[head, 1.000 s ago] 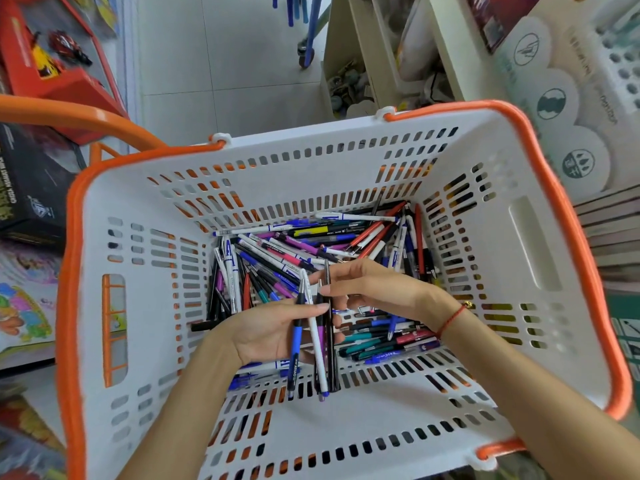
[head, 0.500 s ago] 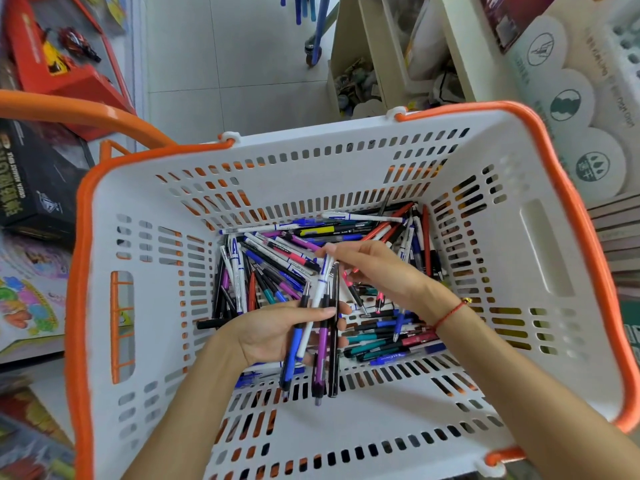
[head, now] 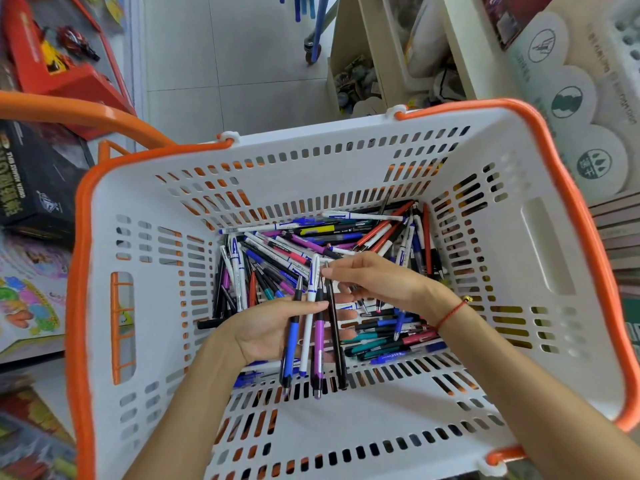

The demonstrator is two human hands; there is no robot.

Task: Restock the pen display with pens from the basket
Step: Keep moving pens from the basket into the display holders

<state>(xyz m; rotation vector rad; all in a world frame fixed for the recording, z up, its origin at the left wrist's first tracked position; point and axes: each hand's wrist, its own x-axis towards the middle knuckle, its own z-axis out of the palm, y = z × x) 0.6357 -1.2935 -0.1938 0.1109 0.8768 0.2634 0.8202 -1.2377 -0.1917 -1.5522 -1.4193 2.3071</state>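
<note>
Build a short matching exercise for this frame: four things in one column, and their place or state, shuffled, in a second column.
Things:
1. blue pen
2. purple pen
3. red string bracelet
4. basket

Place or state:
A. around the right wrist
B. white with an orange rim, holding loose pens
C. leftmost of the bunch in the left hand
D. in the bunch, between a white pen and a black pen

Pairs: 1-C, 2-D, 3-A, 4-B

The slotted white basket (head: pixel 346 431) has an orange rim, holding blue, purple, red, teal, black and white pens (head: pixel 311 244).
</note>
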